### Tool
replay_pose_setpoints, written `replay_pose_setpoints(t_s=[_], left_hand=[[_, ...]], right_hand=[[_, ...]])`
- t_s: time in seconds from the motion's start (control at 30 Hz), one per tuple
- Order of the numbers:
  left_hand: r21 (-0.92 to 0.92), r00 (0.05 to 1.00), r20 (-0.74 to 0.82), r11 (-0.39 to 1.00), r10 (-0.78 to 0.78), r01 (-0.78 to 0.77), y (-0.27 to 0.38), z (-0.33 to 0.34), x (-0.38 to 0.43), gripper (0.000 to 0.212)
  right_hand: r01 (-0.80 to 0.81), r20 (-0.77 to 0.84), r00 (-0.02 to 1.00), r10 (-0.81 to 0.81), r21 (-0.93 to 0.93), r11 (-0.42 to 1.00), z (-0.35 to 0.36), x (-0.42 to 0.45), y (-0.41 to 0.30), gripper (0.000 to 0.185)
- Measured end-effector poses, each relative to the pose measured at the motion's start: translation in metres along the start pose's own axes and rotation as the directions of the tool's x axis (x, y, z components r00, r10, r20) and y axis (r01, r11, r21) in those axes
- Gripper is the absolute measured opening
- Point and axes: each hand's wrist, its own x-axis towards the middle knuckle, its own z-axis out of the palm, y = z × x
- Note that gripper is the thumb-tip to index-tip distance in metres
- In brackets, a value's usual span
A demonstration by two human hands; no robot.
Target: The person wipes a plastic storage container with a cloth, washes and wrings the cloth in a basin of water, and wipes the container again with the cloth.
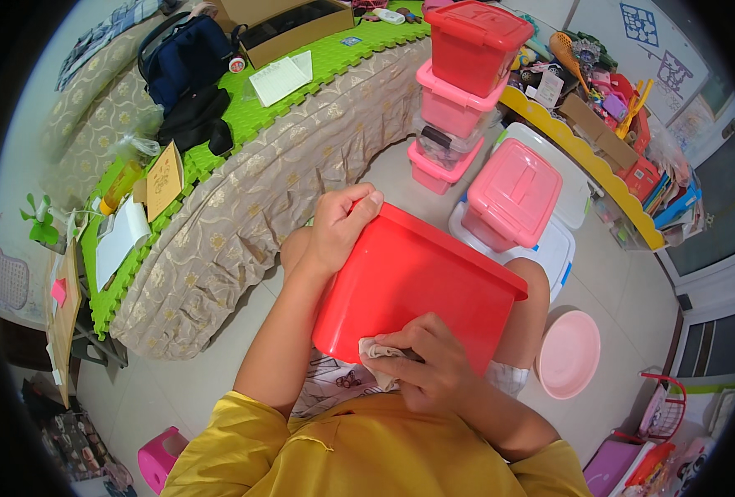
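Observation:
A red plastic storage bin (pixel 414 279) lies tilted across my lap, one outer side facing up. My left hand (pixel 346 223) grips its rim at the upper left corner, thumb over the edge. In my right hand (pixel 426 363) is a bunched pale cloth (pixel 380 357), pressed against the bin's lower left edge. The bin's inside is hidden from view. Ahead stands a lidded pink storage box (pixel 516 189), on top of white lids (pixel 551 251). A stack of boxes rises behind it, topped by a lidded red box (pixel 476 46).
A pink basin (pixel 568 354) sits on the floor at the right. Left of me runs a fabric-skirted bed or couch (pixel 237 230) with a green foam mat (pixel 255 124). A pink stool (pixel 161 458) is at lower left, a toy shelf with yellow edging (pixel 582 168) at upper right.

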Motion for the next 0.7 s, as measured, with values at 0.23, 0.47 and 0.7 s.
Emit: replay_pose_setpoints(t_s=[0.23, 0.47, 0.7], left_hand=[[0.006, 1.0, 0.003, 1.0, -0.008, 0.008, -0.006, -0.003, -0.001, 0.031], [-0.016, 1.0, -0.016, 1.0, -0.021, 0.02, -0.001, 0.0, -0.002, 0.031], [-0.007, 0.999, -0.008, 0.999, -0.036, 0.035, -0.002, 0.0, 0.0, 0.031]], right_hand=[[-0.111, -0.109, 0.988, 0.106, -0.04, 0.993, 0.003, 0.016, 0.012, 0.04], [-0.111, -0.166, 0.982, 0.087, -0.14, 0.984, 0.002, 0.022, 0.021, 0.036], [0.072, 0.041, 0.996, -0.076, 0.091, 0.993, -0.004, 0.01, 0.012, 0.037]])
